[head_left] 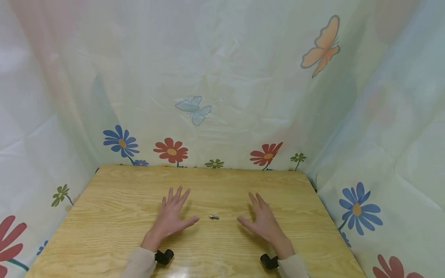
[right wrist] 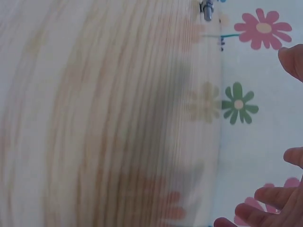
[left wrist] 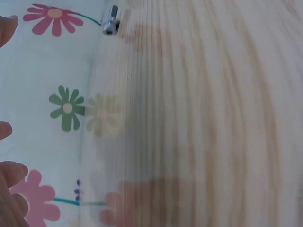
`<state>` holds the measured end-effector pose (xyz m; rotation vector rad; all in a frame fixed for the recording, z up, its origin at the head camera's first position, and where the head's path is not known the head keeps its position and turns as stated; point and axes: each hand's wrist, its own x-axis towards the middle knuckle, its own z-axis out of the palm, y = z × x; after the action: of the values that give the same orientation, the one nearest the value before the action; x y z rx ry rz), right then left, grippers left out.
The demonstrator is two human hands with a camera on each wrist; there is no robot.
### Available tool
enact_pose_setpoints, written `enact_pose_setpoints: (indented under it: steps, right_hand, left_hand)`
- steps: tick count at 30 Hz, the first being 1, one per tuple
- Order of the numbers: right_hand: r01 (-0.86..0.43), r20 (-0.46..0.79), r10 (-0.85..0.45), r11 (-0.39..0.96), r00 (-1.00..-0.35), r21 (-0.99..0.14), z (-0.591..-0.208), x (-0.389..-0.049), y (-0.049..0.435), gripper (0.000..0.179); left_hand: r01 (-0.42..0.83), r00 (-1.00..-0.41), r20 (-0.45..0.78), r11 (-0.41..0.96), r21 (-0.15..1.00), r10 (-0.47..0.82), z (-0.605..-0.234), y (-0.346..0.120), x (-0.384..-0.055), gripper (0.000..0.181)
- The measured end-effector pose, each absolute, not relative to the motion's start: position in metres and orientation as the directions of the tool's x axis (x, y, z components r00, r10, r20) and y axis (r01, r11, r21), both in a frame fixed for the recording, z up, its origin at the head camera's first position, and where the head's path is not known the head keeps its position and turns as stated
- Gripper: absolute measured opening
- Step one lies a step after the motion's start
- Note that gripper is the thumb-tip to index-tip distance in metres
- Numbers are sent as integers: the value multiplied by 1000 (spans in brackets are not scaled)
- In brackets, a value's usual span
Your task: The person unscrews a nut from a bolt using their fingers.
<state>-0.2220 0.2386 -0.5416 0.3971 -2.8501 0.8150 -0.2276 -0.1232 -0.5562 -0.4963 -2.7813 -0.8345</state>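
Note:
A small silvery metal bolt lies on its side on the wooden table, between the two hands. Its thick head points left and its shank right in the head view. My left hand is to the left of the bolt, fingers spread and thumb stretched toward it, holding nothing. To the right, my right hand has its fingers straight and its thumb out toward the bolt, with nothing in it. Both wrist views show the bolt near their top edge, apart from the fingertips.
The light wood table reaches back to a pale curtain printed with flowers and butterflies, which also hangs along both sides. A black wrist camera sits at the left sleeve, another black camera at the right one.

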Motion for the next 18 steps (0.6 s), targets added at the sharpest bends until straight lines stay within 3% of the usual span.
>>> enact_pose_setpoints:
  steps: [18]
  right_hand:
    - [-324, 172, -289, 633, -942, -703, -549, -220, 189, 89]
  left_hand:
    - [424, -905, 268, 649, 631, 331, -563, -90, -231, 85]
